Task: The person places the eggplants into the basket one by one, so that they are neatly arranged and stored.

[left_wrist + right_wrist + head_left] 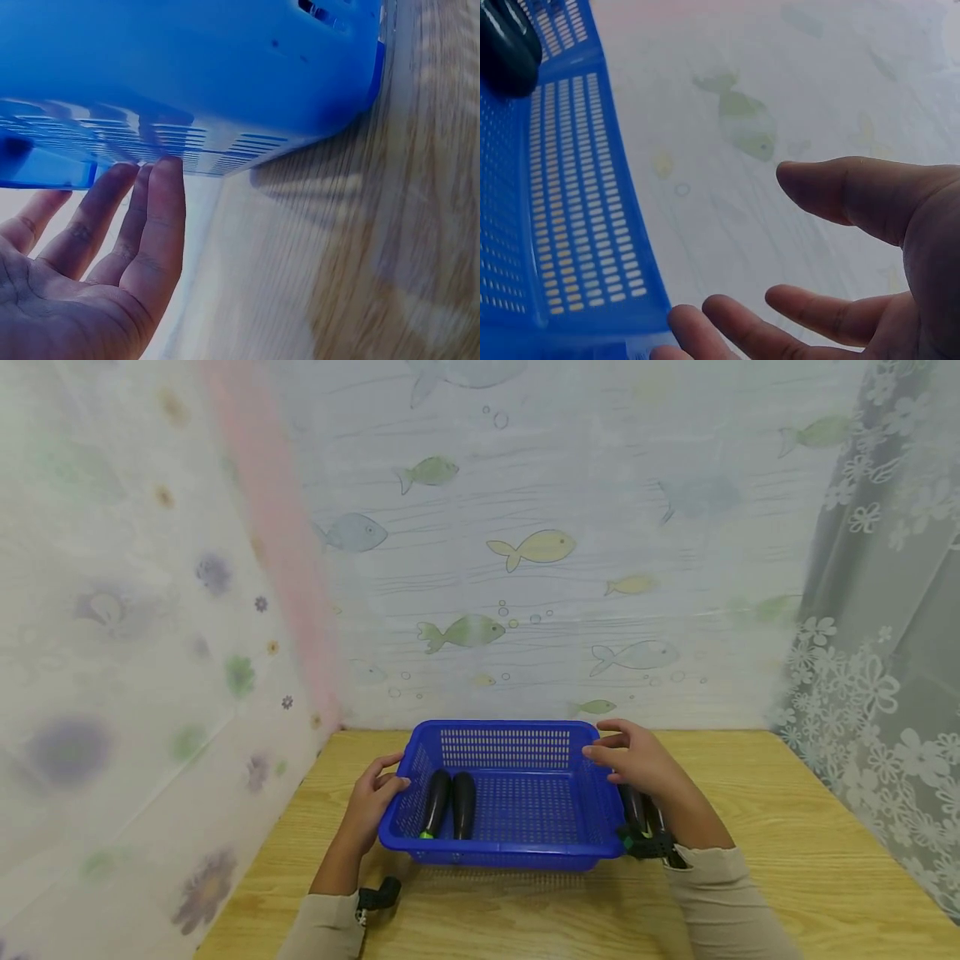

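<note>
A blue plastic basket [525, 781] with slotted walls stands on the table in the head view. Two dark eggplants [464, 806] lie side by side at its left end, one showing a green tip. My left hand [369, 797] holds the left rim, thumb over the edge. In the left wrist view its fingers [161, 217] reach the outer wall below the rim. At the far right corner is my right hand [633, 758], its fingers spread and the thumb apart from them. More dark eggplants [633, 810] lie outside the basket, partly hidden beneath the right wrist.
The wood-grain table [750, 827] extends on both sides of the basket and in front of it. A fish-printed sheet [540, 610] hangs behind the table. Flowered sheeting [112, 693] hangs on the left, and a lace-patterned curtain [885, 710] on the right.
</note>
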The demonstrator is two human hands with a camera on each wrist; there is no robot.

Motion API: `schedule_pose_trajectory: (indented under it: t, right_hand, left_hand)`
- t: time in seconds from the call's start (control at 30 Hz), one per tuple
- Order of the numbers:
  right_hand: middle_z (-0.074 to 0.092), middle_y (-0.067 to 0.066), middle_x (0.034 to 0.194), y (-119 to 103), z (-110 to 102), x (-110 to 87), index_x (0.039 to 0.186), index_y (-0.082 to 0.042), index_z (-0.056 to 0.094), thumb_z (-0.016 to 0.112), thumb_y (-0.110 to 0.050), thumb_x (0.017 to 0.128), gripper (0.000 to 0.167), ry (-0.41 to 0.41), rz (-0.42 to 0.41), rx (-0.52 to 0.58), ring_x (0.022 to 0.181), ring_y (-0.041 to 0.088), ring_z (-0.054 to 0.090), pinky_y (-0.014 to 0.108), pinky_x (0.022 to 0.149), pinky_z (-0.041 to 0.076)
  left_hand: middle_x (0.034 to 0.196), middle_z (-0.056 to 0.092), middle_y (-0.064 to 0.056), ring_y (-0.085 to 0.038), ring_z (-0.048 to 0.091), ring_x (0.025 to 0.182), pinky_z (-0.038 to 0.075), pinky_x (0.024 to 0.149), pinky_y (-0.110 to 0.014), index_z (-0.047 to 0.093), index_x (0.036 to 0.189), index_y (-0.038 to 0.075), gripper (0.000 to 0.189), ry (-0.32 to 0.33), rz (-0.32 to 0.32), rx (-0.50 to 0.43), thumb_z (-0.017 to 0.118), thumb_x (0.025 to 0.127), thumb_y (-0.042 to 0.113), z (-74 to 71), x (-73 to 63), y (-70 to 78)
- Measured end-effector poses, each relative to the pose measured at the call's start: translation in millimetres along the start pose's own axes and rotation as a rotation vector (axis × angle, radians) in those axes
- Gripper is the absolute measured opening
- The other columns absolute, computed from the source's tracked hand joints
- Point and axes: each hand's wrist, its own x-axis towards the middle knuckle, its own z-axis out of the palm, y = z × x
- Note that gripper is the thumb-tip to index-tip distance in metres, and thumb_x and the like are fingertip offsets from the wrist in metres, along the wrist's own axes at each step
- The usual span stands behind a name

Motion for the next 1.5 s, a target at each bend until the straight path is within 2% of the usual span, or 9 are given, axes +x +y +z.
schedule_pose_trajectory:
  t: [0.37,0.9,1.13,1.37,1.5]
  right_hand:
    - [0.052,0.033,0.146,21,-23,-7.3,0.158,0.001,0.031,0.067,-0.037,0.101,0.078,0.007,-0.005,-0.001,0.125,0.044,0.063,0.048,0.092,0.061]
    - [0.046,0.034,0.152,51,-59,-19.1,0.16,0.003,0.027,0.062,-0.043,0.103,0.081,0.009,0.069,-0.014,0.135,0.048,0.053,0.049,0.097,0.059]
    - [0.041,0.036,0.154,66,-71,-23.8,0.158,0.004,0.029,0.06,-0.048,0.103,0.082,0.029,0.107,-0.049,0.136,0.051,0.05,0.049,0.097,0.059]
    - [0.039,0.037,0.155,82,-81,-27.9,0.158,0.005,0.03,0.058,-0.048,0.103,0.081,0.036,0.149,-0.039,0.138,0.051,0.048,0.048,0.097,0.058]
    - [0.035,0.04,0.156,90,-85,-26.3,0.157,0.008,0.028,0.057,-0.047,0.104,0.082,0.026,0.183,-0.029,0.139,0.053,0.045,0.05,0.1,0.057]
  left_hand:
    - [0.131,0.066,-0.027,-0.036,0.072,0.105,0.064,0.081,-0.045,0.055,0.146,0.016,0.049,0.01,0.016,0.018,0.066,0.098,0.014,0.6,-0.6,0.4]
    - [0.135,0.065,-0.024,-0.033,0.07,0.113,0.062,0.088,-0.044,0.055,0.147,0.018,0.051,0.042,0.028,0.066,0.068,0.098,0.016,-6.1,-1.4,1.3]
    - [0.14,0.063,-0.024,-0.039,0.066,0.12,0.061,0.091,-0.049,0.05,0.148,0.019,0.052,0.032,0.018,0.039,0.065,0.099,0.015,-7.8,-0.1,0.0]
    - [0.14,0.062,-0.026,-0.041,0.068,0.118,0.062,0.087,-0.049,0.048,0.149,0.018,0.053,0.001,0.014,-0.013,0.064,0.099,0.012,-7.3,-0.6,0.7]
    - [0.14,0.062,-0.026,-0.041,0.068,0.116,0.063,0.086,-0.049,0.047,0.149,0.018,0.054,0.002,0.009,-0.013,0.064,0.099,0.012,-7.9,-1.5,2.5]
